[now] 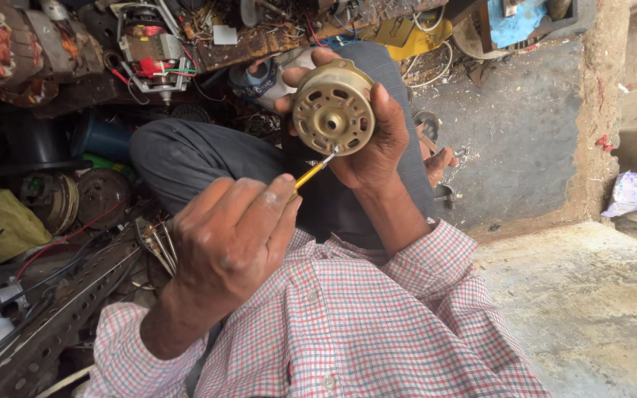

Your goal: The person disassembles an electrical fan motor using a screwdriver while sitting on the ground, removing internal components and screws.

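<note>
The small brass-coloured electric motor is sitting upright in the right hand, its fingers curling around the casing above the person's lap. The left hand is pinching a yellow-handled screwdriver, tip touching the casing's lower rim. The step looks like working a casing screw, which is calling for steady pressure and twist.

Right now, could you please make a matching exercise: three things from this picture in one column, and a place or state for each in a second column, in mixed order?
Things:
1. round brass-coloured metal motor
2. thin yellow-handled screwdriver
3. crumpled pale plastic bag

Places:
A. lying on the ground at the far right
B. pinched in the left hand, tip at the motor's edge
C. held up in the right hand

Pairs: 1-C, 2-B, 3-A
</note>
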